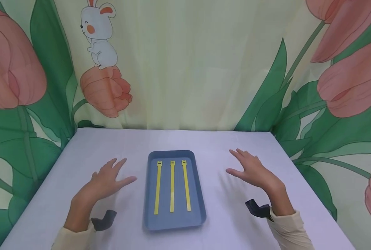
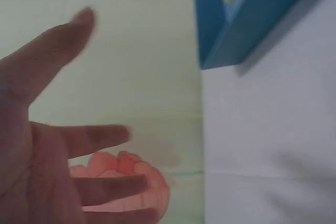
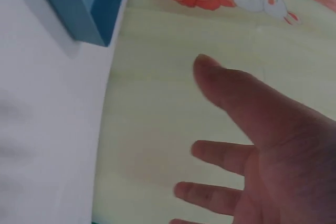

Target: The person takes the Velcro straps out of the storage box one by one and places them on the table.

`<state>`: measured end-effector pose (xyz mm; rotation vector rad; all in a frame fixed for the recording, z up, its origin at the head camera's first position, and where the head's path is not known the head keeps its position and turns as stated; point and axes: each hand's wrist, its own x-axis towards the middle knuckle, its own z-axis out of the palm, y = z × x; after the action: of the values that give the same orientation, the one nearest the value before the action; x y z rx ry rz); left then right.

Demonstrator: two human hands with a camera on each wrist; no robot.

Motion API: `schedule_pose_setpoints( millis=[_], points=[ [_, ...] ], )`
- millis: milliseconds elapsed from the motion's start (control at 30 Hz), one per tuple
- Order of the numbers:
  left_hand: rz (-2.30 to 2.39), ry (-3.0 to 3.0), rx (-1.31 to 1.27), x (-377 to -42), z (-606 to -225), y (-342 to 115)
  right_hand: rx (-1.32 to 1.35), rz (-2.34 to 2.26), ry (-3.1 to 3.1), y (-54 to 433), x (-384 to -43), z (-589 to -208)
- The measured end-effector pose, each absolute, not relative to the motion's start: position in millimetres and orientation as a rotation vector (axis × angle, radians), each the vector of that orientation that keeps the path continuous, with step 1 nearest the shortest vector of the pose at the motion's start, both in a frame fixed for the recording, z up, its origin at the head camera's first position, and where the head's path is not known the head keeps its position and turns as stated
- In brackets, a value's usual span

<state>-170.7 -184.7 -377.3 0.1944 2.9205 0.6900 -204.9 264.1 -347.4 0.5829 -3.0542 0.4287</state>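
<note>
Three yellow straps lie lengthwise in a blue tray: a left strap [image 1: 157, 187], a middle strap [image 1: 172, 187] and a right strap [image 1: 186, 185]. Each has a slotted head at the far end, like a cable tie. The tray [image 1: 174, 224] rests on the table between the two hands. To its left hovers the left hand [image 1: 102, 182], fingers spread and holding nothing. On the other side the right hand [image 1: 252, 170] is likewise spread, apart from the tray. Both wrist views show the bare palms, with a corner of the tray at the top.
A white cloth covers the table [image 1: 120, 142]. Behind it hangs a curtain [image 1: 185, 69] printed with tulips and a white rabbit. Black bands [image 1: 104, 220] are worn at both wrists, below beige sleeves.
</note>
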Motion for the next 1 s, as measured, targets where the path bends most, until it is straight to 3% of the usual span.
schedule_pose_setpoints(
  millis=[567, 1000],
  points=[
    [0.541, 3.284, 0.372, -166, -403, -183, 0.690, 0.184, -2.847, 262, -206, -375],
    [0.707, 3.271, 0.311, -143, -412, -172, 0.814, 0.295, -2.885, 234, -194, -378]
  ],
)
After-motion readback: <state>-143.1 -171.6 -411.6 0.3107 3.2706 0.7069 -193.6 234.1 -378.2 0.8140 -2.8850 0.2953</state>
